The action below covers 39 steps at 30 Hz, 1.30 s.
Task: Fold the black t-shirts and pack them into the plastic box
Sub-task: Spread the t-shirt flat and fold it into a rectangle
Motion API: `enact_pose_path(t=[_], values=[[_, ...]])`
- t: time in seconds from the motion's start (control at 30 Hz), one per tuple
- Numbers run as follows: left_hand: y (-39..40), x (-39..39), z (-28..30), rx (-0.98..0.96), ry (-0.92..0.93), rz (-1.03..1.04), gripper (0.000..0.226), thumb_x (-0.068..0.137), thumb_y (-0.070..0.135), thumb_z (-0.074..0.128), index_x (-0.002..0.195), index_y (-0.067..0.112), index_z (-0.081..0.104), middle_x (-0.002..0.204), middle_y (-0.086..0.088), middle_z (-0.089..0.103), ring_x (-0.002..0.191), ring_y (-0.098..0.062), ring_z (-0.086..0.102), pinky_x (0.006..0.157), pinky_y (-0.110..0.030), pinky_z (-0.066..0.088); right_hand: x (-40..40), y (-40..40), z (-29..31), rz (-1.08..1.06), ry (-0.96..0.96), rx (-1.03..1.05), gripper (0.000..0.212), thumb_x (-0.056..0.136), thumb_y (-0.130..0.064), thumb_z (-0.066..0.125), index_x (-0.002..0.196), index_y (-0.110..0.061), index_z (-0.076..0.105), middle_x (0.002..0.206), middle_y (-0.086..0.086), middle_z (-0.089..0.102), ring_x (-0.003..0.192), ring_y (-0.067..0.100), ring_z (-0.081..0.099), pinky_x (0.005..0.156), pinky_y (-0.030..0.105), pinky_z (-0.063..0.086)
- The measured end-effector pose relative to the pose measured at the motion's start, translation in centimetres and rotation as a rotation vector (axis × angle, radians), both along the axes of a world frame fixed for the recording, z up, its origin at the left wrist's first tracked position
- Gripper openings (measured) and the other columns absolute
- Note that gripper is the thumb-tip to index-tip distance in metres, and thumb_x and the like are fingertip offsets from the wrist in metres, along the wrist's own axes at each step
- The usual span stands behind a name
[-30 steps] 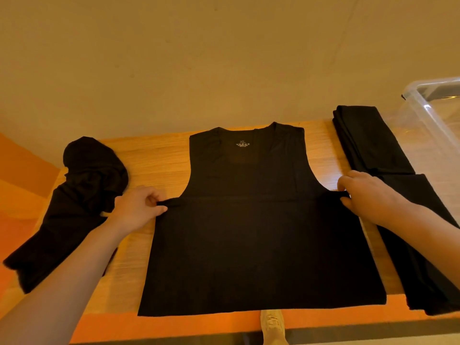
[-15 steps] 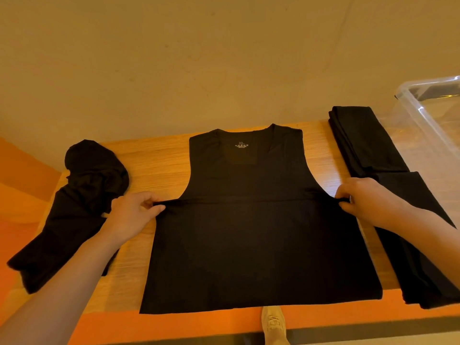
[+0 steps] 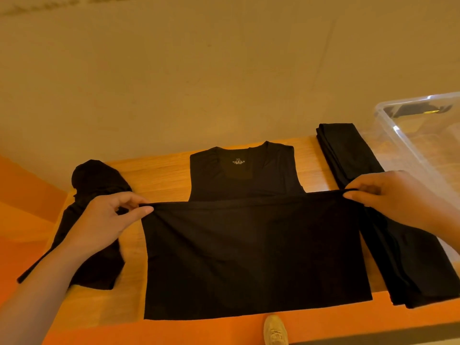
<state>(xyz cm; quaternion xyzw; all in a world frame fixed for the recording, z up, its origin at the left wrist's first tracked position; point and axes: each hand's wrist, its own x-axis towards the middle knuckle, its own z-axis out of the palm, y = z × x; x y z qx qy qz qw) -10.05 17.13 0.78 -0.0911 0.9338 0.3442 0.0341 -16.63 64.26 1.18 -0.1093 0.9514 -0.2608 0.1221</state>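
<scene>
Black garment: a sleeveless black t-shirt (image 3: 249, 245) lies flat in the middle of the desk, neck toward the far edge, hem at the near edge.
Wooden desk (image 3: 161, 175): light wood with an orange band along the near edge (a pale shoe (image 3: 275, 331) shows below it).
Left hand (image 3: 107, 220): thumb and fingers pinch the shirt's left side at armpit level, clamped on the cloth.
Right hand (image 3: 393, 197): fingers curl over and pinch the shirt's right side at the same level, clamped on the cloth.
Fold line: the cloth between the two hands is raised into a taut straight ridge across the shirt, with the shoulders flat beyond it.
Step in hand: likely a crosswise fold, either the ridge carried toward the neck or the top brought down.
Unfolded pile (image 3: 94, 232): crumpled black shirts near the left edge, partly under the left forearm.
Folded stack (image 3: 348, 155): folded black shirts along the right side, running from the far edge to the near edge.
Plastic box (image 3: 410, 135): clear, at the far right corner just beside the folded stack; something dark lies inside, though what it is cannot be told.
Risk one: uneven pull from one hand would skew the ridge and leave a crooked fold.
Risk two: a pinch catching only the top layer would let the back layer lag and bunch.
Risk three: the hem at the near edge could slide off the desk if the shirt is dragged toward the person.
</scene>
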Motion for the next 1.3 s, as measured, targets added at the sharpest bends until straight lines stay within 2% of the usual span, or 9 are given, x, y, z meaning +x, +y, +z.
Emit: enact_pose_path(t=[0.2,0.33,0.43,0.6,0.77,0.93,1.1,1.2,1.3], values=[[0.1,-3.9,1.6,0.108,0.059,0.088,0.005,0.08,0.027,0.072,0.081,0.032,0.074,0.087,0.006,0.067,0.078,0.001,0.06,0.07,-0.02,0.042,-3.2,-0.6,1.9,-0.066,0.032,-0.151,0.012,0.079,-0.036,0.064,0.088,-0.03,0.068,0.066,-0.017,0.066,0.066,0.0,0.063,0.071,0.017,0.044],[-0.2,-9.5,1.8,0.16,0.118,0.189,0.003,0.082,0.03,0.073,0.083,0.028,0.074,0.089,0.006,0.065,0.081,-0.005,0.057,0.071,-0.02,0.041,-8.8,-1.3,2.0,-0.174,0.098,-0.206,0.007,0.086,-0.032,0.065,0.089,-0.027,0.069,0.059,-0.004,0.063,0.059,0.001,0.06,0.067,0.021,0.042],[-0.2,-14.8,-0.1,0.056,0.127,0.189,0.014,0.087,0.027,0.07,0.096,0.017,0.071,0.093,0.005,0.065,0.084,-0.006,0.057,0.073,-0.019,0.04,-13.8,-2.4,0.6,-0.225,0.1,-0.146,0.009,0.09,-0.031,0.064,0.09,-0.023,0.069,0.069,-0.003,0.065,0.068,0.007,0.06,0.065,0.021,0.043],[0.2,-21.2,-7.1,-0.235,0.071,0.193,0.01,0.091,0.033,0.063,0.089,0.025,0.066,0.099,0.0,0.069,0.1,-0.023,0.06,0.097,-0.043,0.04,-20.0,-4.1,-5.6,-0.221,0.047,0.049,0.018,0.094,-0.024,0.06,0.1,-0.009,0.069,0.092,0.007,0.067,0.085,0.021,0.06,0.074,0.031,0.046],[1.7,-21.9,-11.6,-0.401,0.146,0.273,0.019,0.097,0.031,0.055,0.102,0.016,0.067,0.101,-0.004,0.068,0.094,-0.026,0.058,0.087,-0.038,0.027,-20.2,-4.9,-10.0,-0.206,0.275,0.205,0.025,0.095,-0.022,0.057,0.114,-0.008,0.062,0.109,0.01,0.064,0.097,0.025,0.06,0.079,0.039,0.053],[3.2,-19.5,-12.7,-0.513,0.31,0.138,0.037,0.097,0.03,0.051,0.129,0.01,0.053,0.135,-0.011,0.052,0.122,-0.029,0.047,0.097,-0.044,0.027,-17.8,-6.6,-11.1,-0.011,0.454,0.213,0.033,0.094,-0.022,0.055,0.123,-0.006,0.057,0.127,0.012,0.056,0.117,0.029,0.052,0.093,0.038,0.045],[7.2,-16.5,-13.8,-0.551,0.24,-0.363,0.061,0.097,0.055,0.03,0.15,0.025,0.028,0.16,0.001,0.018,0.147,-0.016,0.013,0.115,-0.041,0.016,-14.7,-10.0,-12.7,0.163,0.263,0.241,0.057,0.099,-0.047,0.038,0.149,-0.022,0.031,0.158,0.0,0.023,0.145,0.019,0.02,0.117,0.035,0.013],[7.6,-15.6,-15.1,-0.575,0.06,-0.312,0.073,0.09,0.069,0.007,0.153,0.031,0.0,0.161,0.007,-0.01,0.147,-0.01,-0.014,0.121,-0.04,0.0,-13.6,-10.8,-14.5,0.174,0.178,0.315,0.068,0.093,-0.063,0.008,0.153,-0.032,0.007,0.161,-0.007,-0.003,0.147,0.012,-0.008,0.119,0.037,-0.007],[7.9,-14.2,-15.4,-0.611,-0.007,-0.257,0.079,0.084,0.072,-0.005,0.152,0.031,-0.007,0.16,0.006,-0.014,0.146,-0.011,-0.018,0.121,-0.041,-0.004,-12.8,-10.6,-15.2,0.162,0.174,0.349,0.072,0.088,-0.066,-0.002,0.152,-0.035,0.001,0.16,-0.011,-0.008,0.146,0.009,-0.015,0.12,0.041,-0.008]])
